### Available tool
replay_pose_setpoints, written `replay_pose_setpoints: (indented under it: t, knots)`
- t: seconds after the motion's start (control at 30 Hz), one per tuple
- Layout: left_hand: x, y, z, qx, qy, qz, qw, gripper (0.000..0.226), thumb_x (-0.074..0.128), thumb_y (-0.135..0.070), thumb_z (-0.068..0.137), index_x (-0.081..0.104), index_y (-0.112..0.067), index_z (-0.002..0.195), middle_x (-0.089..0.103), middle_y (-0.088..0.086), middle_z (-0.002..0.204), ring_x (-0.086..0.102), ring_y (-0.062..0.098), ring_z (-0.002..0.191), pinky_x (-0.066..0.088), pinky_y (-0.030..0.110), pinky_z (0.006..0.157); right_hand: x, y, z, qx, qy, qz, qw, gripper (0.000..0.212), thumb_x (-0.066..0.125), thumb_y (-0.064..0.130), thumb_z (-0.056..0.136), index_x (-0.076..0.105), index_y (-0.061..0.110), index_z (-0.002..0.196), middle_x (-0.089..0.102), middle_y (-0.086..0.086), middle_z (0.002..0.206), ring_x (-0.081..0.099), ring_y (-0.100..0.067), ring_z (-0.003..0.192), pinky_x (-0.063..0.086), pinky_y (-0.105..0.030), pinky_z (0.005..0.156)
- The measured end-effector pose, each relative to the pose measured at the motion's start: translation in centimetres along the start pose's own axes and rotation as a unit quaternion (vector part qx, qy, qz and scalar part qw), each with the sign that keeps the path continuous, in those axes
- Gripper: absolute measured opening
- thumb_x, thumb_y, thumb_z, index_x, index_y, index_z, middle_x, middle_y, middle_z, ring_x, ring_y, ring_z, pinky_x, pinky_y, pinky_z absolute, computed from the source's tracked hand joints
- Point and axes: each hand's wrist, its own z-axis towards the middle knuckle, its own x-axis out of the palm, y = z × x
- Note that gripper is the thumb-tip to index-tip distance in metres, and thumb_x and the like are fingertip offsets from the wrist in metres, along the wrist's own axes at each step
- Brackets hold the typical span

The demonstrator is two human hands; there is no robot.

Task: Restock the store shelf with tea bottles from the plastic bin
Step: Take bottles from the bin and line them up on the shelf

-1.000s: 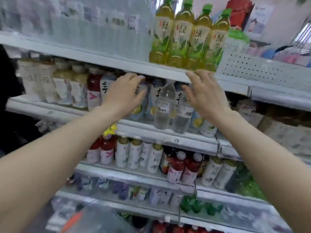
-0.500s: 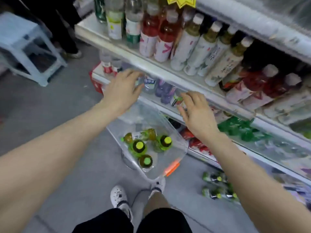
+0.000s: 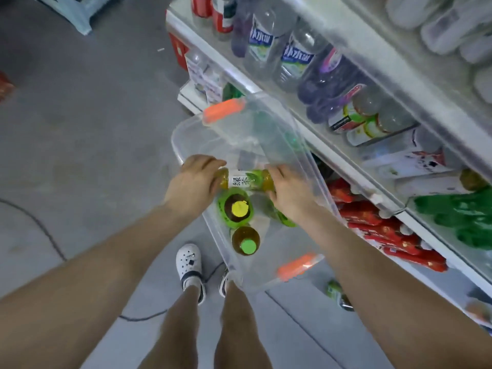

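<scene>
Right now your left hand (image 3: 195, 179) and right hand (image 3: 288, 191) curl round opposite ends of the lying tea bottle (image 3: 246, 179) in the bin (image 3: 316, 179); long axis runs left-right, so lift level.

Even, soft indoor light with faint shadows; the shelf (image 3: 354, 67) is smeared by blur, and the frame's edges bow outward.

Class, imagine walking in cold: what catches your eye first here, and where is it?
Both hands, left hand and right hand, grip a lying green tea bottle inside the clear plastic bin on the floor. Two upright bottles stand just nearer. Packed drink shelves run along the right.
</scene>
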Motion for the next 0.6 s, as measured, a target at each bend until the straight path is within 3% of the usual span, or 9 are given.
replay_pose_setpoints:
  t: [0.17, 0.27, 0.43, 0.6]
  knots:
    - [4.3, 2.0, 0.0, 0.046, -0.083, 0.089, 0.992, 0.023, 0.065, -0.018, 0.083, 0.073, -0.012, 0.104, 0.072, 0.006, 0.095, 0.064, 0.032, 0.096, 0.040, 0.044, 0.102, 4.8, 0.1, 7.9, -0.036, 0.119, -0.060, 0.991, 0.074, 0.067, 0.011, 0.086, 0.028, 0.012, 0.149, 0.041, -0.014, 0.142, 0.046, -0.036, 0.124, 0.044, -0.043, 0.097]
    - [5.1, 2.0, -0.1, 0.034, -0.111, 0.091, 0.989, 0.020, 0.062, -0.018, 0.086, 0.073, -0.014, 0.103, 0.072, 0.005, 0.094, 0.065, 0.029, 0.094, 0.038, 0.043, 0.104, 7.6, 0.1, 10.8, -0.058, 0.156, -0.076, 0.983, 0.067, 0.068, 0.020, 0.086, 0.033, 0.013, 0.143, 0.045, -0.016, 0.136, 0.047, -0.037, 0.122, 0.048, -0.048, 0.095]
    - [5.4, 2.3, 0.2, 0.028, -0.118, 0.084, 0.989, 0.021, 0.060, -0.021, 0.091, 0.073, -0.013, 0.105, 0.072, 0.006, 0.096, 0.065, 0.030, 0.094, 0.039, 0.043, 0.104, 9.6, -0.1, 12.3, -0.097, 0.168, -0.074, 0.978, 0.058, 0.067, 0.016, 0.084, 0.040, 0.009, 0.135, 0.054, -0.018, 0.128, 0.056, -0.037, 0.112, 0.047, -0.042, 0.092]
    - [5.1, 2.2, -0.1, 0.022, -0.085, 0.097, 0.991, 0.024, 0.055, -0.023, 0.091, 0.072, -0.011, 0.104, 0.071, 0.007, 0.096, 0.064, 0.030, 0.094, 0.035, 0.042, 0.106, 7.3, -0.3, 11.6, -0.029, 0.158, 0.001, 0.987, 0.060, 0.068, 0.032, 0.087, 0.039, 0.012, 0.137, 0.055, -0.015, 0.130, 0.056, -0.035, 0.115, 0.047, -0.042, 0.093]
